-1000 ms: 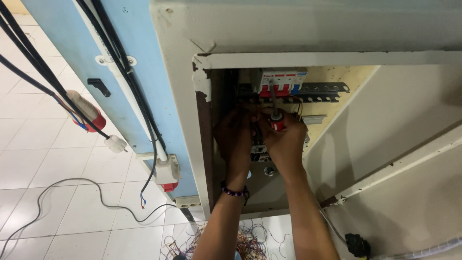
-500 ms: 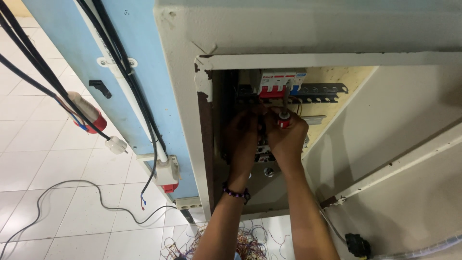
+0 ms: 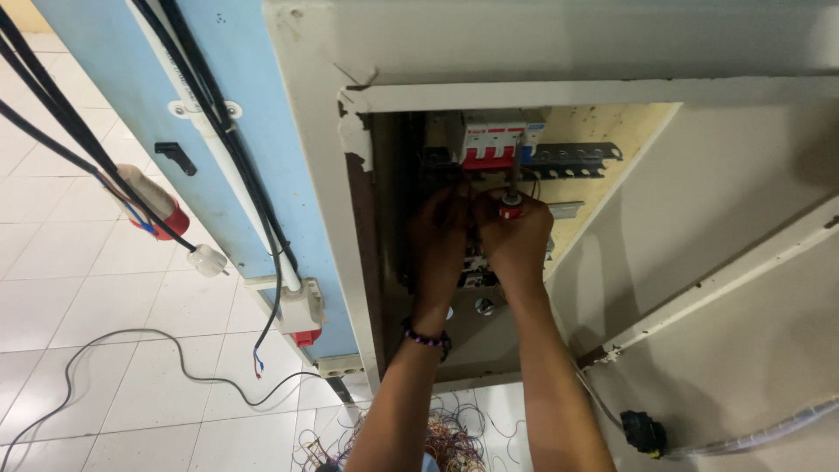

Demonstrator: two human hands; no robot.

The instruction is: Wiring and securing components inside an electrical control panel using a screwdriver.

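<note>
My right hand (image 3: 516, 240) is inside the open cabinet (image 3: 350, 175), fingers closed round the red-capped screwdriver (image 3: 512, 197), shaft running up to the red-and-white breaker (image 3: 491, 140) at the far top. My left hand (image 3: 441, 236) is just beside it at the wiring, steadying; can't tell its grip.

We cannot see what our left hand (image 3: 440, 238) touches, hidden in shadow behind our right hand (image 3: 516, 245) inside the cabinet (image 3: 350, 175).

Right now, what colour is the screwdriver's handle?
Red, on the screwdriver in the right hand; head view.
</note>
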